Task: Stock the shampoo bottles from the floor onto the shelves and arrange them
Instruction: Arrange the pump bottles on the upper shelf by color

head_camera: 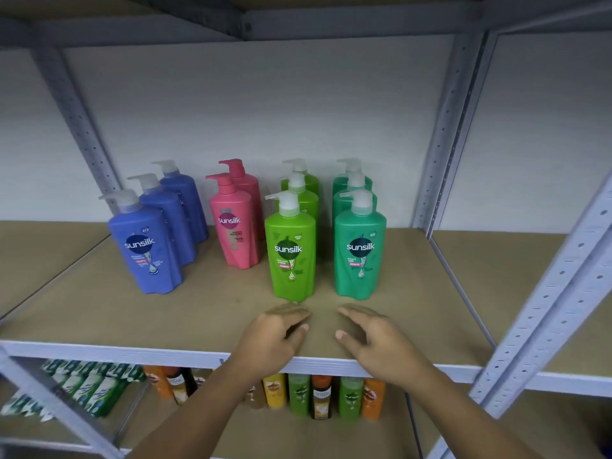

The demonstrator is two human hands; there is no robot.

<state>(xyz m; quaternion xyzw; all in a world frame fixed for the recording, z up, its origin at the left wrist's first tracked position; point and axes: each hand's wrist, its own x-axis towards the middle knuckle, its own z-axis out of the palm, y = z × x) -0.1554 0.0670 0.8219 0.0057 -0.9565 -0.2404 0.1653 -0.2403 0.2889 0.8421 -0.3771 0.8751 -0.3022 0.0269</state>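
Brown fibreboard shelf (99, 309) in a grey steel frame. Pump-top shampoo bottles are stood upright on it, sorted by colour into four files running front to back.

- Blue bottles (145, 246): three, at the left, the file slanted towards the back.
- Pink bottles (233, 226): two, with the front one set further back than the other fronts.
- Light green bottles (291, 253): three.
- Teal bottles (360, 253): three, at the right.

Eleven are counted in all, with the front labels faced outward.

The left hand (271, 339) and right hand (374, 342) are held low over the shelf's front edge, just before the light green and teal files. The grip of each is apart, the fingers relaxed, and nothing is held.

Stocking is judged well advanced, though the pink file is one short of the rest. The floor is not shown, so any remaining stock cannot be told.

On the lower shelf, smaller bottles (299, 392) and green packs (89, 385) are seen, too blurred to be counted.
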